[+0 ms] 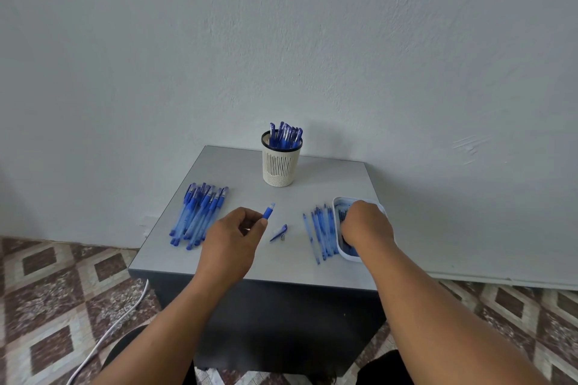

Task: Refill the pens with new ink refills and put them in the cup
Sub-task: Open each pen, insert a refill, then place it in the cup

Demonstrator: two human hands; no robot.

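Cup of pens, one cap, two hands, one tray

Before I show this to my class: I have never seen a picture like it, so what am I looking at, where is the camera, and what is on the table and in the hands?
There is no machine here. One wide camera sits on a person's head and looks forward and down, so the two arms that reach in from below are that person's own.

On the grey table stands a white cup with blue pens in it. On the left lies a pile of pens. On the right lies a row of refills beside a white tray. Near the middle lies a pen cap.

The left hand holds a pen barrel in its fingers. The right hand reaches into the tray; its fingers are hidden, so I cannot tell whether it holds anything.
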